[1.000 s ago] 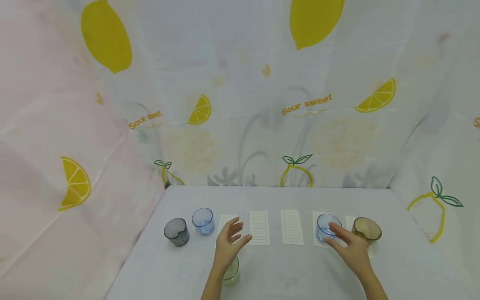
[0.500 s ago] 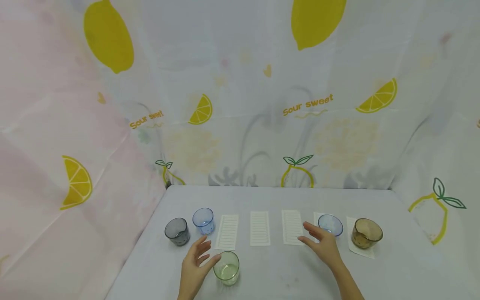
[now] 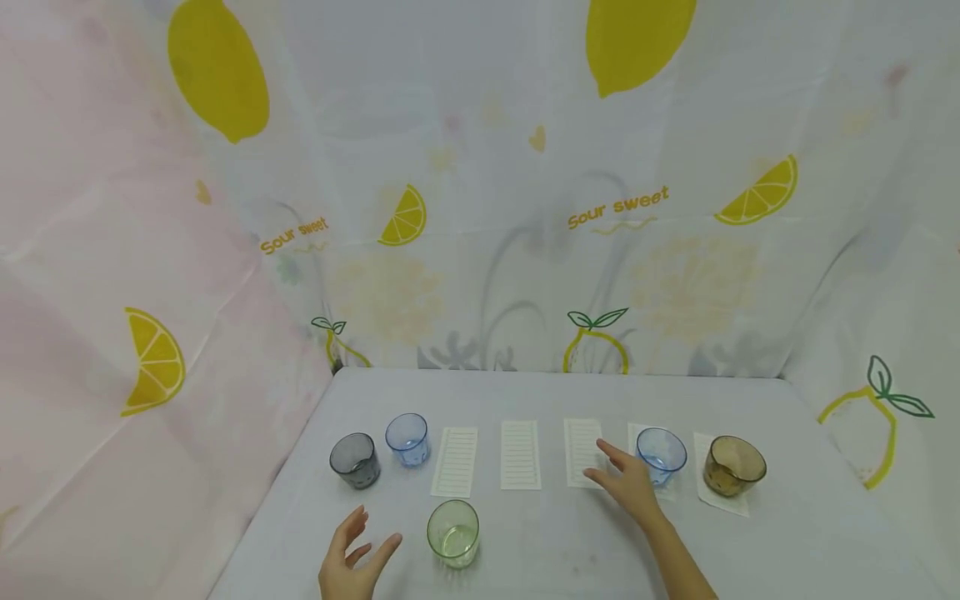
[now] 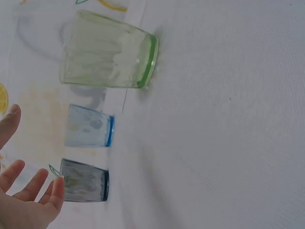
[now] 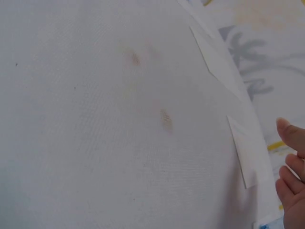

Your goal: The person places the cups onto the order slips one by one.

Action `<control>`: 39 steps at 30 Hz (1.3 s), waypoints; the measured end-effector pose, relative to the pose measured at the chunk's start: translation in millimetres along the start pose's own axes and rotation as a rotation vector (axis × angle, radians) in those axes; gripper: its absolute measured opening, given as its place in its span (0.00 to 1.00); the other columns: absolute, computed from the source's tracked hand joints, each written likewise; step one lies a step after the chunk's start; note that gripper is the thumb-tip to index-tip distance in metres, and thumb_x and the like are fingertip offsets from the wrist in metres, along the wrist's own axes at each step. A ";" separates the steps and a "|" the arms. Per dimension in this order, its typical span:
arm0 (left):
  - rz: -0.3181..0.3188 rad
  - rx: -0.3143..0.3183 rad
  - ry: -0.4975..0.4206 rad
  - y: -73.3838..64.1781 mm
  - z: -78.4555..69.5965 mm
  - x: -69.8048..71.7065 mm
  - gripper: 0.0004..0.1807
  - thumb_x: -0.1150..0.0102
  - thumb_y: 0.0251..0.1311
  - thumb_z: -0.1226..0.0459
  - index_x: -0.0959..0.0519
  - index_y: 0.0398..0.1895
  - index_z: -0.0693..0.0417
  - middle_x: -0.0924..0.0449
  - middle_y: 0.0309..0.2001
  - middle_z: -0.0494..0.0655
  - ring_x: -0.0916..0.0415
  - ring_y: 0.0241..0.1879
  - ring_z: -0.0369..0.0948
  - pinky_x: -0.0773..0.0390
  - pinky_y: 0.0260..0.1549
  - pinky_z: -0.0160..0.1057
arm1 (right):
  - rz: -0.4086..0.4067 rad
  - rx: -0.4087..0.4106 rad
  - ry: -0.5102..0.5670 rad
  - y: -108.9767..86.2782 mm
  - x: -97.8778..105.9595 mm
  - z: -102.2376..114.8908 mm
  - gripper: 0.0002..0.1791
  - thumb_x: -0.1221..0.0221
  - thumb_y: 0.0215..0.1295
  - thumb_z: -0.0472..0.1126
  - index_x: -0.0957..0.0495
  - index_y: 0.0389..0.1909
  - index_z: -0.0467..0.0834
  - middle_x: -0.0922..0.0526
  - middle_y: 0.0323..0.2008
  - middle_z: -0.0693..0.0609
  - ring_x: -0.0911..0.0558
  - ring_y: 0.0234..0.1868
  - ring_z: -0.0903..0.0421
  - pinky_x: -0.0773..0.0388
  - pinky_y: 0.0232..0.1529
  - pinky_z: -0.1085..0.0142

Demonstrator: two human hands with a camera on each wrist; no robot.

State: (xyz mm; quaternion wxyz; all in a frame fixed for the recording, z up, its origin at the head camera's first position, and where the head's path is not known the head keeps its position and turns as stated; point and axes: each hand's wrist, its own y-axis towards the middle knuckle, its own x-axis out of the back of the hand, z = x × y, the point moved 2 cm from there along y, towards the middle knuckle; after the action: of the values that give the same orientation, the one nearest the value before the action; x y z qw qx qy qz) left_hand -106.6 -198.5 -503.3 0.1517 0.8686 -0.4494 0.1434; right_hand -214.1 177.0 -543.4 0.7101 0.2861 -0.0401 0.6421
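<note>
My left hand hovers near the front left of the table, fingers spread and holding nothing. To its right stands a green glass, upright and apart from the hand; it looms large in the left wrist view too. Over the right part of the table, my right hand holds nothing, thumb and fingers apart. Just beyond that hand a blue glass stands on a paper slip, with an amber glass on another slip farther right. In the right wrist view the right hand shows at the edge.
At the left stand a dark grey glass and a second blue glass. Lined paper slips lie in a row, among them a left one, a middle one and one by the right hand. A lemon-print curtain hangs behind.
My left hand has moved left and toward me, away from the green glass, which now shows whole. My right hand has moved left from the blue glass. The glasses stay put.
</note>
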 end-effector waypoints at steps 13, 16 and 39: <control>0.024 0.111 0.036 3.9 21.0 1.9 0.45 0.23 0.39 0.59 0.33 0.63 0.64 0.31 0.59 0.68 0.37 0.60 0.58 0.26 0.45 0.33 | 0.098 -0.087 -0.183 13.7 -10.0 -30.4 0.34 0.32 0.50 0.34 0.33 0.56 0.22 0.31 0.57 0.28 0.35 0.61 0.32 0.38 0.62 0.45; 0.067 0.140 0.040 4.3 25.5 1.0 0.49 0.24 0.39 0.58 0.37 0.65 0.65 0.35 0.61 0.70 0.41 0.62 0.60 0.28 0.52 0.55 | 0.146 -0.114 -0.192 15.1 -10.7 -31.4 0.37 0.32 0.49 0.35 0.35 0.57 0.21 0.34 0.59 0.27 0.38 0.63 0.32 0.41 0.63 0.45; 0.262 0.151 -0.001 1.4 46.1 -18.9 0.59 0.23 0.38 0.58 0.51 0.70 0.68 0.40 0.62 0.75 0.40 0.61 0.66 0.33 0.54 0.62 | 0.207 -0.110 -0.273 7.3 -18.7 -23.4 0.36 0.31 0.48 0.40 0.31 0.55 0.23 0.31 0.56 0.27 0.35 0.61 0.31 0.37 0.61 0.44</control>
State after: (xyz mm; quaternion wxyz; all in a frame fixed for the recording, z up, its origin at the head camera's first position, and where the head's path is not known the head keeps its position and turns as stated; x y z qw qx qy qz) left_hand -113.0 -203.5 -552.5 0.0655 0.8116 -0.5469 0.1948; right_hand -231.4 171.3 -568.3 0.6429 0.3257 -0.2005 0.6637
